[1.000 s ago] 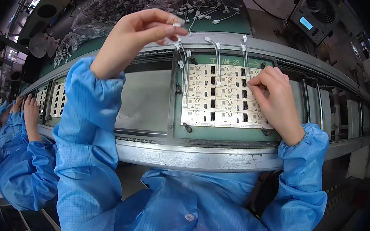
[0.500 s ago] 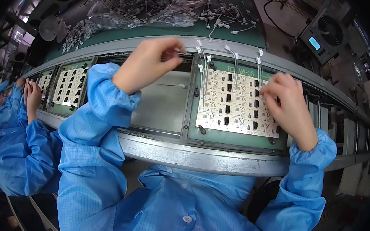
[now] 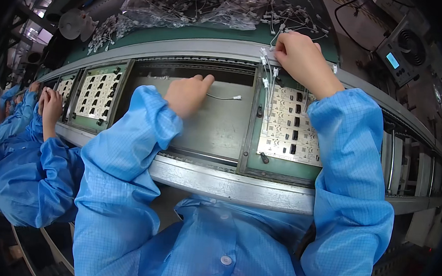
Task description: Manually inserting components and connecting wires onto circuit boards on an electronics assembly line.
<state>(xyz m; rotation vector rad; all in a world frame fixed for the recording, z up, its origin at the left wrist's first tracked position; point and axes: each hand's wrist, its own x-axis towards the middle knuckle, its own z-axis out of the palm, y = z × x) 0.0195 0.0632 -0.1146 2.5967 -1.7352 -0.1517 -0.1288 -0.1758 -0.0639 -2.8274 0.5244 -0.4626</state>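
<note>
My right hand (image 3: 302, 56) reaches over the far rail with its fingertips pinched together beside white connectors of cables; what they hold is hidden. Beneath that forearm lies a white circuit board panel (image 3: 280, 142) with black parts, in a green fixture (image 3: 281, 166). White cables (image 3: 269, 92) run along the panel's left side, their connectors reaching the rail. My left hand (image 3: 187, 95) is over a bare metal plate, slightly blurred, two fingertips stretched out. Next to those fingertips a thin cable with a white connector (image 3: 237, 97) lies on the plate; whether they touch it I cannot tell.
Beyond the rail (image 3: 202, 45), a clear plastic bag (image 3: 190, 6) of cables and a loose cable pile (image 3: 298, 17) lie on a green surface. Another panel (image 3: 99, 94) sits left. A co-worker's hand (image 3: 52, 106), a small fan (image 3: 74, 24) and a device with a lit screen (image 3: 392, 60) surround the line.
My right hand has moved from the panel's right side up and left to the far rail. My left hand has come down onto the plate, near the lying cable. The view has shifted slightly.
</note>
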